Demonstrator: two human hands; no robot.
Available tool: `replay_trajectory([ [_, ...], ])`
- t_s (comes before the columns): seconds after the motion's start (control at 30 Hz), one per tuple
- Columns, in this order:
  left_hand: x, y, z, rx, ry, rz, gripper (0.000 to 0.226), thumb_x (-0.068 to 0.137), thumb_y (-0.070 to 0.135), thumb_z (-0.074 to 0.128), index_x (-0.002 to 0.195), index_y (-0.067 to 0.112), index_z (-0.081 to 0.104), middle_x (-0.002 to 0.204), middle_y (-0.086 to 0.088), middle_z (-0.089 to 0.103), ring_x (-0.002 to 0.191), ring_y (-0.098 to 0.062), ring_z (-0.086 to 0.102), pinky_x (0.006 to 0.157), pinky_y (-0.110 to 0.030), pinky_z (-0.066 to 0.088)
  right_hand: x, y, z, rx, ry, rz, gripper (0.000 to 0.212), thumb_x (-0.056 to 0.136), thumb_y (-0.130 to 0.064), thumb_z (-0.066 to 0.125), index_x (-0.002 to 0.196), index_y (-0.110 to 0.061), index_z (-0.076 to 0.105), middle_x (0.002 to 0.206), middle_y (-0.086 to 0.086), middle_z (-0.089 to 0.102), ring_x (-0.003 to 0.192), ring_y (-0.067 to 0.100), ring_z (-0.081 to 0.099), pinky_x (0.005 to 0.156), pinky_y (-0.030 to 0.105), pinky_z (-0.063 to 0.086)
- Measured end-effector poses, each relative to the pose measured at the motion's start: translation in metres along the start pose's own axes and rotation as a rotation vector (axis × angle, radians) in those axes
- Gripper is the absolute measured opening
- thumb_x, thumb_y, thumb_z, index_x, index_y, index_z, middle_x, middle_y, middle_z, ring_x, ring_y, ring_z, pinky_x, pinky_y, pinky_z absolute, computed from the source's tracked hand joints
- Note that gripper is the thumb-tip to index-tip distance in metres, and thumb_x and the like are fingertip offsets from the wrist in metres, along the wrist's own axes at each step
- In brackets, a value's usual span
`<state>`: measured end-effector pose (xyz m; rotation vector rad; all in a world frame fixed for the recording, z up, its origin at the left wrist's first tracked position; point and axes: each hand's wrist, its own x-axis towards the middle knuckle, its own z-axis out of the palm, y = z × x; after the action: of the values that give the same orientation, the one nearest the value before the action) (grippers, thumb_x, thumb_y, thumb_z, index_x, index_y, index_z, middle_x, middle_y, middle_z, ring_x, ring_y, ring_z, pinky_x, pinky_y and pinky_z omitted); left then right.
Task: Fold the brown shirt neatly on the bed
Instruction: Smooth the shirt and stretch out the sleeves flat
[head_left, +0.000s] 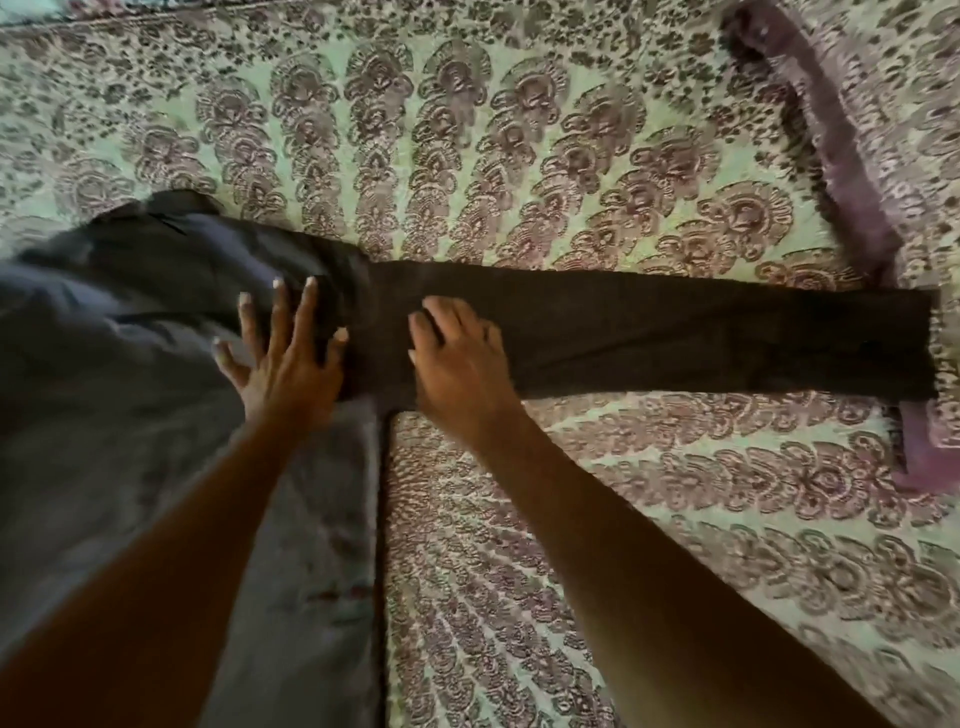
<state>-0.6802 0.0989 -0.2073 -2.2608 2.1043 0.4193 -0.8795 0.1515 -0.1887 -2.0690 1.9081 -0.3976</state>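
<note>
Brown shirt (649, 338) lies on the patterned bed (571, 156), body at the left, one long sleeve stretched flat to the right. Left hand (288, 353) presses flat near the shoulder, fingers spread and straight. Right hand (457, 353) rests on the sleeve just beside it, fingers slightly bent, gripping nothing.
</note>
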Motion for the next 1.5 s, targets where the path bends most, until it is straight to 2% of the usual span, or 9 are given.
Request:
replay_trajectory([
  [0.23,0.028,-0.041,0.011,0.038,-0.039,0.006,0.058,0.104,0.057,0.024,0.156,0.058,-0.002,0.17,0.017,-0.012,0.158,-0.024,-0.008,0.121,-0.064,0.003,0.06,-0.079,0.071,0.034,-0.07,-0.07,0.057,0.105,-0.031,0.045,0.158,-0.013,0.038,0.17,0.005,0.026,0.158,0.025,0.019,0.121,0.05,0.028],
  [0.43,0.029,-0.038,0.003,-0.004,-0.073,0.002,0.058,0.103,0.062,0.022,0.154,0.061,-0.006,0.17,0.017,-0.012,0.158,-0.024,-0.009,0.12,-0.064,0.001,0.016,0.005,0.044,-0.207,0.003,0.156,0.065,0.101,-0.073,0.027,0.161,-0.048,0.018,0.173,-0.009,0.01,0.16,0.021,0.014,0.124,0.057,0.012],
  [0.6,0.022,-0.026,0.0,-0.026,-0.077,-0.008,0.06,0.105,0.056,0.024,0.16,0.049,0.0,0.171,0.011,-0.012,0.158,-0.028,-0.012,0.121,-0.066,0.0,-0.009,0.057,0.018,-0.226,0.041,0.465,0.067,0.102,-0.07,0.021,0.163,-0.041,0.017,0.174,-0.003,0.01,0.16,0.03,0.01,0.122,0.064,0.015],
  [0.77,-0.007,0.035,0.009,-0.206,0.083,0.425,0.061,0.102,0.035,0.035,0.159,0.014,0.032,0.169,-0.005,0.023,0.155,-0.03,0.023,0.121,-0.057,0.027,0.009,0.037,0.018,-0.123,0.104,0.229,0.062,0.109,-0.049,0.027,0.165,-0.022,0.019,0.174,0.001,0.012,0.16,0.029,0.006,0.125,0.056,0.013],
  [0.9,-0.028,0.067,0.036,-0.068,-0.021,0.374,0.063,0.104,0.046,0.026,0.164,0.03,0.013,0.172,0.009,0.005,0.159,-0.019,0.006,0.126,-0.052,0.012,-0.019,0.069,0.011,-0.217,-0.042,0.059,0.061,0.107,-0.057,0.025,0.164,-0.035,0.019,0.174,-0.003,0.007,0.16,0.024,0.008,0.125,0.058,0.017],
  [1.03,-0.032,0.093,0.034,-0.035,-0.013,0.209,0.064,0.105,0.038,0.035,0.164,0.026,0.014,0.173,0.005,0.003,0.159,-0.022,0.005,0.125,-0.056,0.005,-0.057,0.146,-0.026,-0.239,-0.019,0.397,0.064,0.1,-0.071,0.017,0.16,-0.053,0.005,0.174,-0.009,-0.004,0.161,0.026,-0.003,0.123,0.067,0.002],
  [1.13,-0.035,0.125,0.026,-0.052,-0.019,0.183,0.065,0.104,0.036,0.04,0.163,0.015,0.019,0.172,-0.003,0.007,0.159,-0.028,0.004,0.126,-0.054,0.007,-0.072,0.176,-0.046,-0.223,0.072,0.609,0.068,0.101,-0.07,0.017,0.163,-0.043,0.009,0.174,-0.004,-0.003,0.16,0.033,-0.005,0.122,0.07,0.005],
  [1.3,-0.053,0.189,0.038,-0.149,-0.149,0.52,0.065,0.107,0.046,0.033,0.164,0.027,0.008,0.172,0.006,0.0,0.159,-0.019,-0.002,0.128,-0.05,0.007,-0.088,0.183,-0.045,-0.23,0.069,0.403,0.072,0.103,-0.065,0.024,0.165,-0.033,0.007,0.174,0.001,-0.004,0.161,0.03,-0.003,0.127,0.059,0.008],
  [1.5,-0.045,0.21,0.053,-0.147,-0.172,0.337,0.062,0.106,0.058,0.023,0.162,0.041,0.004,0.171,0.014,-0.009,0.158,-0.015,-0.011,0.126,-0.052,-0.005,-0.143,0.221,-0.054,-0.239,0.134,0.678,0.08,0.1,-0.072,0.028,0.166,-0.027,0.014,0.174,0.007,0.006,0.16,0.029,0.008,0.126,0.054,0.016],
])
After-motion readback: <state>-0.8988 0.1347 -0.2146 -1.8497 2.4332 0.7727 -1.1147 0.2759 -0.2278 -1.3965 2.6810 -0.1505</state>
